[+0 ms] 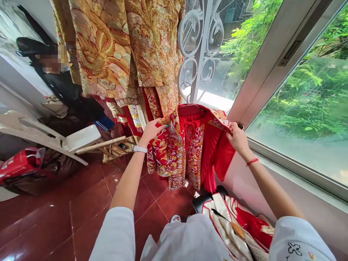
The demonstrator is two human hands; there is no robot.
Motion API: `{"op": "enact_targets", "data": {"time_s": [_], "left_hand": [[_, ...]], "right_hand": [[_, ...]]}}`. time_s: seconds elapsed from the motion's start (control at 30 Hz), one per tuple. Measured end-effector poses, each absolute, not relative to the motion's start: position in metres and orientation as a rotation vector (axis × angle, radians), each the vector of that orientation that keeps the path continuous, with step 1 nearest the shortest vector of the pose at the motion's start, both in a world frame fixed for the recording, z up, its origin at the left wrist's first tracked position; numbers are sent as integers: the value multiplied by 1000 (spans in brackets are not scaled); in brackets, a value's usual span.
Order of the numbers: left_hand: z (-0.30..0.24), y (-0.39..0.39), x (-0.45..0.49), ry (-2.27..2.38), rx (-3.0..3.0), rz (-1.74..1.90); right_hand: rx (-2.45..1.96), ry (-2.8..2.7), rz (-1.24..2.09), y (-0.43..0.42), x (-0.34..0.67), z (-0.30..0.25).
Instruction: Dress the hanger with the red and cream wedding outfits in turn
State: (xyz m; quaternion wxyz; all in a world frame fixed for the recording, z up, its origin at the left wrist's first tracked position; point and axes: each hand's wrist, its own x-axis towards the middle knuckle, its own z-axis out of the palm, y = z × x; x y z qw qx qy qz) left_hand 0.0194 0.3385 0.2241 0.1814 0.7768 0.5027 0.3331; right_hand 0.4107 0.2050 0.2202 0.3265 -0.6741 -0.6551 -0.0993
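While the left hand [152, 131] and right hand [238, 137] grip the red jacket [165, 149], gold and silver embroidery [174, 163] crowds its front.

We saw the red embroidered jacket [174, 152] hide most of the hanger [187, 100] and the top edge crop the gold embroidered garments [116, 50].

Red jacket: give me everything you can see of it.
The jacket is red, densely embroidered in gold and silvery tones. It hangs upright on a hanger before the white grille, front open, showing red cloth with a tied cord inside. The left hand touches one shoulder; the right hand grips the opposite side. Fibre: can't tell.
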Motion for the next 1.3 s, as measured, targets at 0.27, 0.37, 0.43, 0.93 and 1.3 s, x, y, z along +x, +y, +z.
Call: {"op": "enact_targets", "data": {"time_s": [0.27, 0.37, 0.43, 0.93, 1.3], "left_hand": [[235, 297, 32, 1768, 2240, 993], [234, 291, 33, 1786, 2223, 1035], [230, 292, 31, 1757, 2207, 1085], [164, 350, -31, 1278, 1405, 1482], [201, 308, -7, 1790, 1607, 1952]], "right_hand": [[-1461, -1562, 217, 181, 338, 247], [-1419, -1623, 225, 181, 296, 234], [-1485, -1661, 194, 188, 277, 214], [-1396, -1496, 176, 283, 439, 175], [-1398, -1269, -50, 322, 461, 200]]}}
